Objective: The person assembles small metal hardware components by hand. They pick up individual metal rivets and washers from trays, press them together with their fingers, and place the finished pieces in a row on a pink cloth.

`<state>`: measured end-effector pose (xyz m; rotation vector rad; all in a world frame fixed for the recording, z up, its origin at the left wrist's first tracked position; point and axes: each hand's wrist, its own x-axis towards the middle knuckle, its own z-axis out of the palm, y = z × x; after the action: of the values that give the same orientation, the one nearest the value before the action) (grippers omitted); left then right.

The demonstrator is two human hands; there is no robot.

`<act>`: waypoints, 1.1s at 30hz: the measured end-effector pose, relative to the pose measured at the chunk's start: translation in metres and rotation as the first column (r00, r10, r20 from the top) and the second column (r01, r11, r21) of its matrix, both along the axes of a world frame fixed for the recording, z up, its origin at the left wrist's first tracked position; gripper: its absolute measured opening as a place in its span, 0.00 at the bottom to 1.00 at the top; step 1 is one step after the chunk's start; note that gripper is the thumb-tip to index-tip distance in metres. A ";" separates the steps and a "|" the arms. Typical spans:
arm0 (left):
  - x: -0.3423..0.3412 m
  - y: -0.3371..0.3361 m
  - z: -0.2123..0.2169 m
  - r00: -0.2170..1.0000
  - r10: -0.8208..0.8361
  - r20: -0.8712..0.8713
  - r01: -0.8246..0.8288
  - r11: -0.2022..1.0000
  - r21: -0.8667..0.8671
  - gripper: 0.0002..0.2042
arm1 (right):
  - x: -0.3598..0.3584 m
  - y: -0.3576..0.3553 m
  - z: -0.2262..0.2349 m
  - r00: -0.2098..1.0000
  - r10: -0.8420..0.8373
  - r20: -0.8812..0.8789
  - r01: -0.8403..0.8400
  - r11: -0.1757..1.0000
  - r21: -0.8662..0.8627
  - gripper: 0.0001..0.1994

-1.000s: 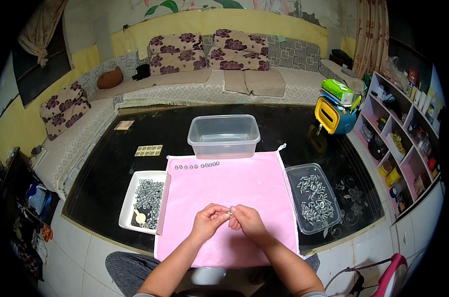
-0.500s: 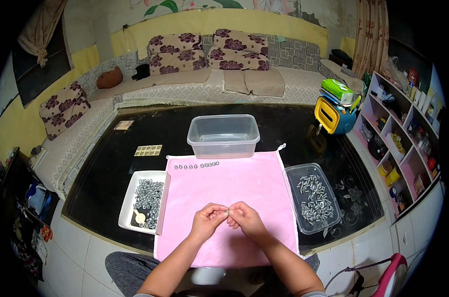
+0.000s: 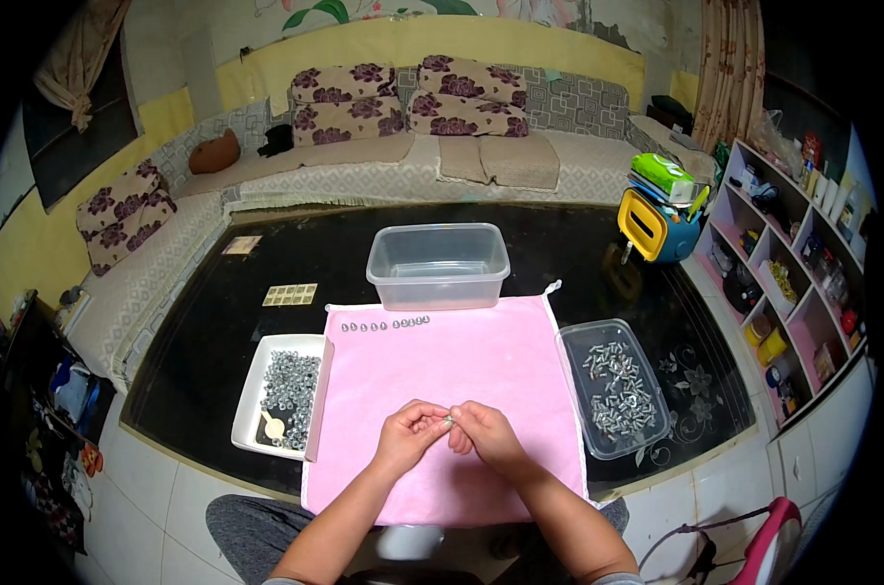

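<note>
My left hand (image 3: 412,433) and my right hand (image 3: 484,435) meet over the near half of a pink cloth (image 3: 442,364). Their fingertips pinch a small metal fastener (image 3: 449,419) between them; the fingers hide most of it, so its exact shape is unclear. To the left, a white tray (image 3: 248,405) holds many shiny metal nuts (image 3: 291,375) and a pale scoop (image 3: 273,426). On the right, a clear plastic tray (image 3: 598,452) contains loose metal bolts (image 3: 622,398). Along the cloth's far left edge stands a row of several small fasteners (image 3: 411,322).
A clear plastic tub (image 3: 437,293) stands behind the cloth on the black table (image 3: 315,244). A printed card (image 3: 289,294) lies at the left. A blue and yellow box (image 3: 647,227) occupies the far right corner, beside a shelf unit (image 3: 791,263). Sofas line the back.
Both hands stay together at nearly the same spot, with the fingers slightly shifted around the small metal fastener. The trays and the row of fasteners appear unchanged.
</note>
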<state>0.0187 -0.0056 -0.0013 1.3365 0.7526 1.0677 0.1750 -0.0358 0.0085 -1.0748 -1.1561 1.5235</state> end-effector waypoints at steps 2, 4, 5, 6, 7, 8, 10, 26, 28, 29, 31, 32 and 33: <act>-0.002 0.000 0.001 1.000 0.010 0.007 -0.010 1.000 0.003 0.06 | -0.003 0.000 0.005 1.000 -0.013 0.005 0.013 1.000 -0.009 0.11; -0.003 0.000 0.002 0.999 0.008 0.049 -0.006 0.999 -0.037 0.05 | -0.008 -0.001 0.010 0.996 -0.085 0.014 0.084 0.996 0.029 0.12; -0.003 0.000 0.002 0.997 0.009 0.070 -0.005 0.998 -0.056 0.05 | -0.008 -0.001 0.008 0.998 -0.065 0.018 0.064 0.997 0.047 0.12; -0.002 0.000 0.003 0.998 -0.002 0.064 0.006 0.998 -0.056 0.05 | -0.007 -0.001 0.004 0.999 -0.049 0.023 0.047 0.997 0.065 0.12; -0.002 -0.001 0.005 0.998 -0.013 0.059 0.016 0.998 -0.056 0.05 | -0.006 -0.001 0.001 0.999 -0.033 0.029 0.030 0.996 0.082 0.12; -0.001 -0.001 0.006 0.998 -0.024 0.053 0.027 0.998 -0.056 0.05 | -0.004 0.000 -0.001 1.000 -0.015 0.024 0.013 0.998 0.060 0.12; -0.001 -0.001 0.005 0.999 -0.020 0.040 0.022 0.999 -0.039 0.05 | -0.001 0.000 -0.003 1.000 0.024 0.012 -0.024 1.000 0.017 0.11; -0.002 -0.001 0.004 0.999 -0.007 0.032 0.008 0.999 -0.036 0.06 | -0.009 -0.001 0.003 0.997 -0.059 0.043 0.057 0.997 0.055 0.15; 0.000 -0.004 0.011 1.000 -0.006 0.014 0.007 1.000 -0.030 0.05 | -0.003 0.000 -0.001 0.999 0.032 -0.006 -0.032 0.999 0.022 0.13; 0.001 -0.004 0.013 1.000 -0.006 0.004 0.006 1.000 -0.027 0.05 | -0.002 0.000 -0.001 1.000 0.012 0.014 -0.013 1.000 0.013 0.12; -0.001 -0.003 0.009 1.000 -0.009 0.025 0.010 0.999 -0.044 0.05 | -0.004 0.001 0.000 0.999 -0.019 0.050 0.019 1.000 0.000 0.12; -0.002 -0.003 0.008 0.999 -0.011 0.035 0.013 0.999 -0.052 0.05 | -0.007 0.001 0.002 0.997 -0.064 0.036 0.063 0.998 0.018 0.12; -0.001 -0.002 0.008 0.999 -0.009 0.049 0.012 0.998 -0.058 0.05 | -0.010 -0.001 0.006 0.993 -0.112 0.022 0.111 0.993 0.034 0.12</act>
<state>0.0174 -0.0081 0.0071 1.2595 0.7346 1.0588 0.1653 -0.0370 0.0146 -1.1201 -1.1148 1.4043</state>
